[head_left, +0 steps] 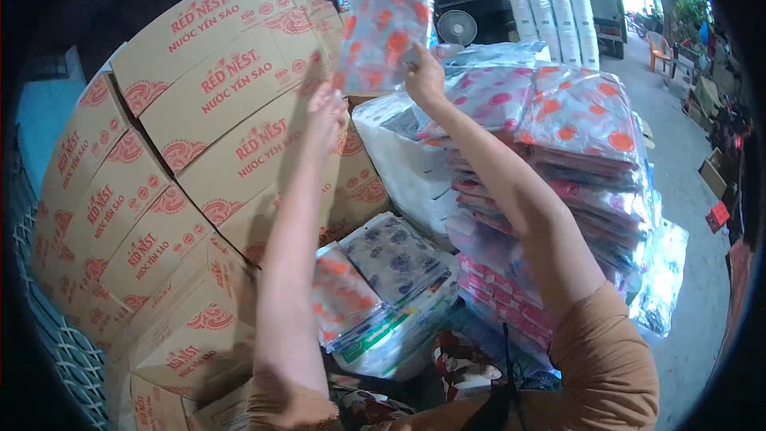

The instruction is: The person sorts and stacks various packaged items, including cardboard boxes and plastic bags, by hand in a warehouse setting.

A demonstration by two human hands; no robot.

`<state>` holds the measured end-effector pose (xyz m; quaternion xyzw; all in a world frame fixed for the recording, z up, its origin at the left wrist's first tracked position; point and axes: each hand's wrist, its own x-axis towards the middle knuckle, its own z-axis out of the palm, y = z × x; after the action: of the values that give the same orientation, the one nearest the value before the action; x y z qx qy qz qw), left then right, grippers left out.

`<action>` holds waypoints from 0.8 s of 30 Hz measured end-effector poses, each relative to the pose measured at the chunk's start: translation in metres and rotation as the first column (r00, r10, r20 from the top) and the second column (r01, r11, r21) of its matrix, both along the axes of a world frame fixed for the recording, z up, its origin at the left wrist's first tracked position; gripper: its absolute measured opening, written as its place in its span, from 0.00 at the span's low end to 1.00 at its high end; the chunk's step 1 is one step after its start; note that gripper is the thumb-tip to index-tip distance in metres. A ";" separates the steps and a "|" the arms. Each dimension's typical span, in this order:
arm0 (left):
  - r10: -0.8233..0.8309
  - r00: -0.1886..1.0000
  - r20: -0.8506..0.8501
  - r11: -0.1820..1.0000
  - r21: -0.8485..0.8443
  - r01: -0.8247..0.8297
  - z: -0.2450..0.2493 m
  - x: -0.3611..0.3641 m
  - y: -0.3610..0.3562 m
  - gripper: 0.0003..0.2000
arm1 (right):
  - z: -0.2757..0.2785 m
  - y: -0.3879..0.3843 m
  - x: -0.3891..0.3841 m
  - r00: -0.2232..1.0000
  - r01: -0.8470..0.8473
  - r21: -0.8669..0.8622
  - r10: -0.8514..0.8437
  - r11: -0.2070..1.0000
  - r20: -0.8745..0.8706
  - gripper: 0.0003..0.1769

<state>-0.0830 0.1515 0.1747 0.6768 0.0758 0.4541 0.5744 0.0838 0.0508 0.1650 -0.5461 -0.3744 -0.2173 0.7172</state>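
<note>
A clear plastic packet with orange dots (pixel 384 28) is held up at arm's length, upright and slightly tilted. My right hand (pixel 425 78) grips its lower right edge, the thumb on the near face. My left hand (pixel 325 117) is at its lower left corner, fingers bent in and slightly blurred. Below my arms, a similar orange-dotted packet (pixel 341 291) lies beside a dark-patterned packet (pixel 392 255) on a low pile. To the right rises a tall stack of packets, topped by an orange-dotted one (pixel 578 116) and a pink-dotted one (pixel 488 100).
Stacked Red Nest cartons (pixel 231 80) fill the left side. A white plastic-wrapped bundle (pixel 403 164) stands between the cartons and the tall stack. Farther back are a round fan (pixel 457 28) and white wrapped rolls (pixel 554 28). A concrete floor (pixel 686 183) runs along the right.
</note>
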 end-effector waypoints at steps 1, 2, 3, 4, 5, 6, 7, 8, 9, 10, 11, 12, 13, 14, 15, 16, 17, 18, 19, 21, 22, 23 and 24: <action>-0.029 1.000 0.002 0.998 0.047 0.028 -0.010 0.010 0.004 0.26 | -0.007 0.016 0.008 0.998 0.056 -0.013 -0.056 0.998 -0.004 0.20; 0.049 0.997 -0.057 0.996 0.075 -0.045 -0.019 0.023 0.011 0.27 | -0.014 0.026 0.011 0.999 0.045 -0.019 -0.045 0.999 0.000 0.20; 0.186 0.971 -0.151 0.964 0.218 -0.151 -0.033 0.031 0.016 0.26 | -0.022 0.035 0.016 0.996 0.031 -0.177 -0.045 0.984 -0.080 0.18; 0.328 0.917 -0.226 0.902 0.365 -0.232 -0.038 0.035 0.000 0.26 | -0.031 0.043 0.021 0.986 0.004 -0.330 -0.060 0.944 -0.158 0.16; 0.302 0.920 -0.251 0.885 0.432 -0.172 -0.058 0.048 0.018 0.26 | -0.044 0.057 0.033 0.986 -0.004 -0.335 -0.052 0.942 -0.159 0.16; 0.276 0.920 -0.276 0.861 0.496 -0.110 -0.077 0.059 0.037 0.26 | -0.058 0.074 0.048 0.998 0.027 -0.576 -0.059 0.817 -0.037 0.16; 0.403 0.765 -0.502 0.844 0.527 -0.099 -0.080 0.062 0.036 0.26 | -0.059 0.074 0.045 0.996 0.087 -0.771 -0.033 0.631 0.086 0.16; 0.402 0.764 -0.505 0.849 0.517 -0.106 -0.085 0.062 0.034 0.26 | -0.062 0.074 0.041 0.996 0.085 -0.778 -0.026 0.623 0.088 0.16; 0.396 0.770 -0.500 0.817 0.575 -0.047 -0.092 0.060 0.032 0.26 | -0.068 0.070 0.038 0.990 0.128 -0.744 -0.045 0.656 0.131 0.14; 0.386 0.778 -0.496 0.779 0.627 0.014 -0.101 0.060 0.032 0.26 | -0.069 0.064 0.033 0.983 0.171 -0.708 -0.068 0.685 0.172 0.14; 0.400 0.750 -0.527 0.782 0.623 0.021 -0.105 0.061 0.034 0.26 | -0.069 0.064 0.031 0.982 0.173 -0.719 -0.067 0.673 0.175 0.14; 0.388 0.751 -0.534 0.793 0.609 0.024 -0.110 0.061 0.035 0.26 | -0.067 0.062 0.028 0.986 0.143 -0.721 -0.037 0.678 0.161 0.13; 0.333 0.786 -0.522 0.808 0.588 0.048 -0.113 0.060 0.035 0.26 | -0.067 0.061 0.025 0.989 0.112 -0.723 -0.008 0.682 0.146 0.12; 0.278 0.816 -0.507 0.820 0.568 0.073 -0.118 0.059 0.038 0.27 | -0.064 0.053 0.017 0.990 0.113 -0.734 -0.010 0.670 0.144 0.12; 0.391 0.746 -0.539 0.747 0.660 0.085 -0.120 0.058 0.042 0.27 | -0.060 0.045 0.009 0.980 0.150 -0.742 0.002 0.654 0.200 0.11; 0.385 0.745 -0.545 0.755 0.650 0.085 -0.121 0.056 0.037 0.27 | -0.056 0.037 0.001 0.967 0.185 -0.746 0.019 0.640 0.256 0.11; 0.469 0.683 -0.559 0.728 0.683 0.059 -0.121 0.052 0.030 0.27 | -0.058 0.033 -0.005 0.967 0.179 -0.755 0.026 0.631 0.252 0.11; 0.551 0.614 -0.566 0.697 0.716 0.035 -0.120 0.045 0.024 0.27 | -0.059 0.030 -0.012 0.927 0.277 -0.716 0.018 0.641 0.374 0.12; 0.543 0.645 -0.539 0.690 0.723 0.024 -0.131 0.041 0.034 0.26 | -0.060 0.028 -0.020 0.870 0.367 -0.663 0.011 0.652 0.493 0.14; 0.572 0.638 -0.516 0.662 0.750 0.014 -0.144 0.029 0.042 0.26 | -0.064 0.015 -0.044 0.892 0.242 -0.656 0.102 0.715 0.440 0.15; 0.599 0.634 -0.489 0.626 0.780 0.010 -0.154 0.021 0.046 0.26 | -0.071 0.010 -0.058 0.903 0.114 -0.635 0.186 0.764 0.386 0.17; 0.601 0.623 -0.501 0.644 0.765 -0.007 -0.165 0.011 0.051 0.26 | -0.082 0.008 -0.071 0.897 0.100 -0.652 0.215 0.751 0.385 0.17; 0.469 0.708 -0.528 0.716 0.697 0.046 -0.176 0.000 0.056 0.24 | -0.092 0.007 -0.086 0.885 0.067 -0.655 0.258 0.752 0.387 0.21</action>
<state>-0.0834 0.2078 -0.0013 0.9364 0.1943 0.2409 0.1652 -0.0023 0.0575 0.0730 -0.6741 -0.6111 -0.1565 0.3842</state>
